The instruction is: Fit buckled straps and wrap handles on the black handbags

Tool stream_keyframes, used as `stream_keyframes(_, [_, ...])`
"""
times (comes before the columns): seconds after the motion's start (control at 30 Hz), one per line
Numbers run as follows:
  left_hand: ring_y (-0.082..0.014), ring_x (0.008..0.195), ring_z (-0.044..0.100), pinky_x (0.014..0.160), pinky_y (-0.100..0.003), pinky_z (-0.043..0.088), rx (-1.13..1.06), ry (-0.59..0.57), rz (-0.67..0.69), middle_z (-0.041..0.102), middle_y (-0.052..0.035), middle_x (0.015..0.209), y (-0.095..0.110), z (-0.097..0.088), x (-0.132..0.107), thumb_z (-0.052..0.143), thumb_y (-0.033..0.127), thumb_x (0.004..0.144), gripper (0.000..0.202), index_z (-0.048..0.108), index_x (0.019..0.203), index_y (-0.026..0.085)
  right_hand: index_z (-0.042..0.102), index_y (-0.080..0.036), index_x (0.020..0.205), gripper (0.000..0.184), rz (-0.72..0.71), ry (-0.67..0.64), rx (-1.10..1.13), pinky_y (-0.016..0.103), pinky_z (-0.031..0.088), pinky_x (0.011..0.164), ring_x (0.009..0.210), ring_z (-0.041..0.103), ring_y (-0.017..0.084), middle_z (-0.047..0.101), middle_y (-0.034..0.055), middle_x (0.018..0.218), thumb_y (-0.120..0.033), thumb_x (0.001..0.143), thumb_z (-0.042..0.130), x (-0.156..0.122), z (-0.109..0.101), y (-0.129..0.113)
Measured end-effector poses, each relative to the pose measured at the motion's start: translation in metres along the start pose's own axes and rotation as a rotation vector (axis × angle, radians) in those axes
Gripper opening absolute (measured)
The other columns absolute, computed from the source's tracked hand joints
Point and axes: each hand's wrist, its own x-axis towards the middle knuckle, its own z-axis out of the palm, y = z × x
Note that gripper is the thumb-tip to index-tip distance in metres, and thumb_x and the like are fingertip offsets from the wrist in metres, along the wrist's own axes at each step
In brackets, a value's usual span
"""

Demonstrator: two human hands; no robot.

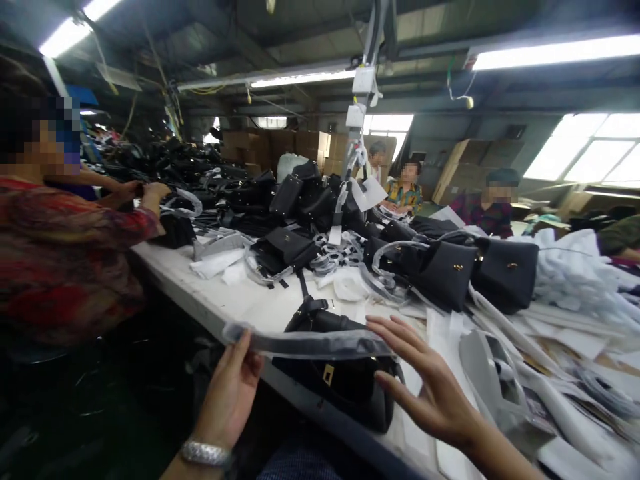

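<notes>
My left hand [233, 377] pinches one end of a black bag strap [320, 343] wrapped in clear plastic. The strap stretches across in front of a black handbag [345, 393] with a gold clasp, which lies at the table's near edge. At the strap's other end is my right hand [425, 377], its fingers spread and thumb apart. Whether those fingertips touch the plastic is hard to see. A buckled strap [313, 307] rests on top of the handbag. Part of the bag is hidden behind the wrapped strap.
Black handbags [443, 273] and another bag [285, 250] stand across the white table [220, 310]. A grey-white tape dispenser [493, 373] sits to the right, near white foam wrapping [575, 273]. A co-worker [75, 247] handles a bag at the left; several others sit beyond.
</notes>
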Motion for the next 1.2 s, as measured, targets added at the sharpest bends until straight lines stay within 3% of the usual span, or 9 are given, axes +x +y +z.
stream_keyframes(0.13, [-0.0085, 0.068, 0.059, 0.057, -0.015, 0.050, 0.330, -0.345, 0.274, 0.066, 0.0032, 0.083, 0.034, 0.054, -0.012, 0.077, 0.033, 0.080, 0.021, 0.068, 0.093, 0.019, 0.052, -0.028, 0.140, 0.046, 0.143, 0.069, 0.134, 0.050, 0.042, 0.108, 0.130, 0.052, 0.031, 0.057, 0.0090, 0.140, -0.045, 0.097, 0.047, 0.079, -0.024, -0.039])
stream_keyframes(0.23, [-0.0104, 0.058, 0.055, 0.053, -0.021, 0.047, 0.483, -0.578, 0.349, 0.061, 0.0025, 0.069, 0.027, 0.094, -0.018, 0.071, 0.042, 0.083, 0.026, 0.066, 0.086, 0.017, 0.061, -0.024, 0.130, 0.048, 0.132, -0.075, 0.337, 0.046, 0.047, 0.102, 0.118, 0.061, 0.029, 0.065, 0.0088, 0.130, -0.055, 0.097, 0.043, 0.145, -0.027, -0.063])
stream_keyframes(0.37, [-0.0130, 0.051, 0.057, 0.052, -0.025, 0.047, 0.572, -0.776, 0.343, 0.061, 0.0009, 0.063, 0.012, 0.122, -0.014, 0.070, 0.053, 0.080, 0.036, 0.065, 0.080, 0.017, 0.064, -0.020, 0.109, 0.042, 0.150, -0.223, 0.711, 0.028, 0.056, 0.068, 0.076, 0.069, 0.017, 0.074, 0.0040, 0.087, -0.056, 0.093, 0.051, 0.195, -0.022, -0.075])
stream_keyframes(0.47, [-0.0224, 0.077, 0.069, 0.064, -0.030, 0.055, 0.630, -0.929, 0.310, 0.073, -0.0095, 0.092, 0.024, 0.124, -0.005, 0.069, 0.061, 0.077, 0.049, 0.070, 0.098, 0.017, 0.059, -0.018, 0.078, 0.036, 0.194, -0.140, 0.726, 0.018, 0.045, 0.048, 0.049, 0.056, 0.009, 0.060, -0.0039, 0.058, -0.051, 0.091, 0.056, 0.196, -0.019, -0.068])
stream_keyframes(0.57, [-0.0272, 0.115, 0.063, 0.090, -0.036, 0.054, 0.379, -0.844, 0.320, 0.063, -0.0140, 0.131, 0.055, 0.130, 0.006, 0.058, 0.065, 0.084, 0.062, 0.060, 0.127, 0.020, 0.055, -0.019, 0.071, 0.035, 0.221, -0.110, 0.590, 0.017, 0.041, 0.040, 0.044, 0.051, 0.008, 0.057, -0.0041, 0.058, -0.047, 0.092, 0.054, 0.181, -0.020, -0.059])
stream_keyframes(0.77, [-0.0180, 0.093, 0.073, 0.090, -0.032, 0.056, 0.046, -0.692, 0.316, 0.077, -0.0079, 0.096, 0.101, 0.166, 0.028, 0.060, 0.024, 0.094, 0.015, 0.069, 0.096, 0.013, 0.058, -0.019, 0.078, 0.030, 0.306, -0.293, 0.559, 0.018, 0.044, 0.042, 0.047, 0.053, 0.009, 0.060, -0.0033, 0.064, -0.046, 0.091, 0.055, 0.131, -0.040, -0.036])
stream_keyframes(0.9, [-0.0158, 0.089, 0.074, 0.086, -0.028, 0.057, -0.013, -0.683, 0.458, 0.077, -0.0052, 0.093, 0.107, 0.181, 0.034, 0.060, 0.024, 0.093, 0.014, 0.070, 0.092, 0.014, 0.069, -0.016, 0.083, 0.033, 0.385, -0.535, 0.449, 0.023, 0.050, 0.054, 0.059, 0.063, 0.014, 0.068, 0.0011, 0.070, -0.047, 0.090, 0.059, 0.104, -0.075, -0.011])
stream_keyframes(1.03, [-0.0188, 0.099, 0.072, 0.094, -0.032, 0.054, -0.005, -0.825, 0.546, 0.076, -0.0048, 0.099, 0.101, 0.212, 0.010, 0.062, 0.029, 0.093, 0.015, 0.070, 0.095, 0.016, 0.070, -0.023, 0.112, 0.040, 0.235, -0.177, 0.281, 0.030, 0.055, 0.080, 0.097, 0.068, 0.022, 0.073, 0.0035, 0.104, -0.049, 0.081, 0.072, 0.125, -0.100, -0.024])
stream_keyframes(1.2, [-0.0240, 0.117, 0.064, 0.094, -0.034, 0.051, 0.136, -1.018, 0.746, 0.071, -0.0046, 0.118, 0.088, 0.246, -0.007, 0.045, 0.042, 0.100, 0.033, 0.063, 0.119, 0.023, 0.068, -0.016, 0.084, 0.033, 0.145, 0.044, 0.591, 0.016, 0.045, 0.050, 0.053, 0.056, 0.007, 0.062, -0.0033, 0.065, -0.046, 0.093, 0.057, 0.173, -0.111, -0.079])
